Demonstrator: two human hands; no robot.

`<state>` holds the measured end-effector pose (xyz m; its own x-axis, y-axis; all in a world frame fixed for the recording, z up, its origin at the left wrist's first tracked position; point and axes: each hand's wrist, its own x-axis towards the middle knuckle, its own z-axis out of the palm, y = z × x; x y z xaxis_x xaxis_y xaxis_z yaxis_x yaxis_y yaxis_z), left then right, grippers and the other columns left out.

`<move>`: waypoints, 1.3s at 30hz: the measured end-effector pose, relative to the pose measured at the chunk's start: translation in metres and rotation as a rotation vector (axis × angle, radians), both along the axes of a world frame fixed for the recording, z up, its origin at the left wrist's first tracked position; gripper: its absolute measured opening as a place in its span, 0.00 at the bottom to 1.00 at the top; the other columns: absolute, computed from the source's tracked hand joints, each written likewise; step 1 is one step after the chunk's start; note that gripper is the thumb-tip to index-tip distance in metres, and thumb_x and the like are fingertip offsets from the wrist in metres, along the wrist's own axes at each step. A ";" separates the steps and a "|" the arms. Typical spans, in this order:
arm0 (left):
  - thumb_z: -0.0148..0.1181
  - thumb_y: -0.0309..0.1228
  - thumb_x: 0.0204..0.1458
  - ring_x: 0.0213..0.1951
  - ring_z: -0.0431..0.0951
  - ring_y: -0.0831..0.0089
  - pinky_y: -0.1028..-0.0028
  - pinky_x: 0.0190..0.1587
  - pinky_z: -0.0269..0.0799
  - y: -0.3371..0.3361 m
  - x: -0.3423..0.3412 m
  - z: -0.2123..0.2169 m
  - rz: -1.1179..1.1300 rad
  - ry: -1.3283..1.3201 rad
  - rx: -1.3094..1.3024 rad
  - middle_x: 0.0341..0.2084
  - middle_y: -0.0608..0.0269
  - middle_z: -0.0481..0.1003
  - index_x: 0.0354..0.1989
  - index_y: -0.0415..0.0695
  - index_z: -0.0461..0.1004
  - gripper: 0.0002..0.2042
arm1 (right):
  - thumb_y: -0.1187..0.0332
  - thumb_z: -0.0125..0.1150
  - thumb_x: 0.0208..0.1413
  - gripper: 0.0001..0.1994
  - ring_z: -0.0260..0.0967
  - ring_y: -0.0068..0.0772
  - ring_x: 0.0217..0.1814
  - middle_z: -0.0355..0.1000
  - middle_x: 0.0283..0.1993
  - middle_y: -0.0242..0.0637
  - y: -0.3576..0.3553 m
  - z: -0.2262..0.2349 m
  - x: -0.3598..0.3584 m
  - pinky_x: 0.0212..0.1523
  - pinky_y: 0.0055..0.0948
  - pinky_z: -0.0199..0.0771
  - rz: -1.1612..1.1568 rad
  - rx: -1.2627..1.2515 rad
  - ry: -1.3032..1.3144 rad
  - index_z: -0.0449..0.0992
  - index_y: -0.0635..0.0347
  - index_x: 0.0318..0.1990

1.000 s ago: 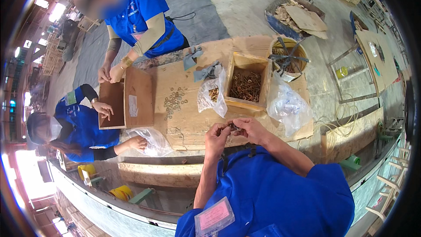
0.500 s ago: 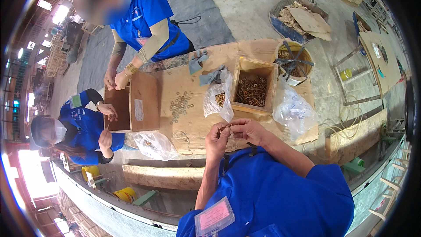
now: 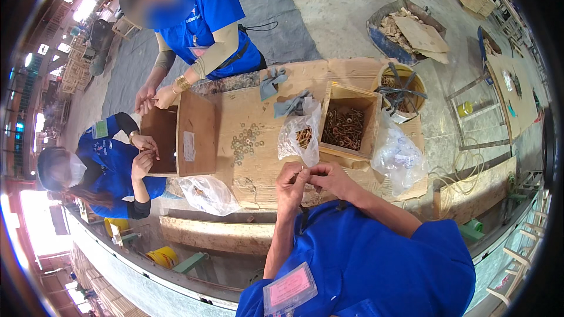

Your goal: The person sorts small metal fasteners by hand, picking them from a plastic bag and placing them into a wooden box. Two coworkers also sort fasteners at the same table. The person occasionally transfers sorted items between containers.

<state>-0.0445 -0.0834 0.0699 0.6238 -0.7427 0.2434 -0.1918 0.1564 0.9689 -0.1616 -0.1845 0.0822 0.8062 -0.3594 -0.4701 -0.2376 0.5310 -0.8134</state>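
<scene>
Head view: just below the middle of the frame, the left hand (image 3: 292, 181) and the right hand (image 3: 329, 177) meet over the near edge of the wooden table (image 3: 258, 97). Their fingertips are pinched together around a small metal piece (image 3: 306, 170), probably a screw with a washer, though it is too small to tell for sure. Both hands are closed on it, fingers curled tight.

Just above the hands, a clear bag of screws (image 3: 300, 136) stands open. To its right sits a wooden box (image 3: 348, 122) still well filled with dark screws. Left of the bag, a loose scatter of washers (image 3: 245, 141) lies on the tabletop. A second clear bag (image 3: 397, 151) rests at centre right, and another plastic bag (image 3: 208, 194) hangs at the table's near edge, lower left.

Judging by the full box and the many loose washers, much of the assembling seems left to do; only a modest amount looks bagged.

At upper left and left, two co-workers in blue handle small parts beside an open cardboard box (image 3: 188, 135).
</scene>
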 end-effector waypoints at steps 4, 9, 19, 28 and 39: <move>0.55 0.21 0.54 0.21 0.64 0.81 0.81 0.22 0.59 -0.001 0.021 0.006 0.012 0.796 -0.070 0.25 0.66 0.73 0.34 0.42 0.75 0.03 | 0.68 0.49 0.64 0.18 0.68 0.22 0.29 0.74 0.35 0.33 -0.006 0.000 -0.013 0.30 0.23 0.69 -0.068 0.165 -0.063 0.70 0.67 0.57; 0.52 0.25 0.56 0.20 0.68 0.75 0.78 0.21 0.63 -0.041 0.050 -0.006 -0.049 0.624 0.136 0.24 0.61 0.75 0.31 0.42 0.74 0.05 | 0.70 0.42 0.66 0.16 0.67 0.21 0.30 0.74 0.38 0.38 -0.003 0.009 -0.021 0.30 0.21 0.68 0.145 0.124 -0.026 0.68 0.66 0.56; 0.54 0.37 0.53 0.34 0.81 0.47 0.53 0.38 0.76 -0.106 0.049 -0.031 -0.056 -0.837 1.024 0.29 0.43 0.79 0.31 0.42 0.78 0.12 | 0.67 0.47 0.67 0.16 0.72 0.22 0.35 0.76 0.46 0.40 0.002 -0.024 -0.026 0.33 0.20 0.74 0.026 0.374 0.024 0.66 0.65 0.58; 0.60 0.26 0.53 0.17 0.65 0.84 0.80 0.19 0.58 -0.023 0.042 0.019 -0.163 0.439 0.376 0.15 0.72 0.69 0.31 0.39 0.78 0.04 | 0.67 0.51 0.65 0.17 0.74 0.24 0.41 0.75 0.49 0.38 -0.010 -0.018 -0.040 0.42 0.26 0.79 -0.144 0.531 -0.081 0.69 0.64 0.59; 0.62 0.28 0.53 0.17 0.57 0.90 0.82 0.19 0.46 0.022 0.002 0.033 -0.241 0.840 0.608 0.15 0.79 0.65 0.28 0.41 0.78 0.05 | 0.63 0.62 0.60 0.14 0.70 0.20 0.37 0.76 0.39 0.31 -0.001 -0.027 -0.024 0.39 0.22 0.72 -0.054 0.327 -0.041 0.79 0.62 0.48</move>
<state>-0.0425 -0.0612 0.1032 0.2396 -0.7212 -0.6499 0.5460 -0.4534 0.7045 -0.1861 -0.1854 0.0556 0.8108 -0.2371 -0.5352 -0.1729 0.7765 -0.6059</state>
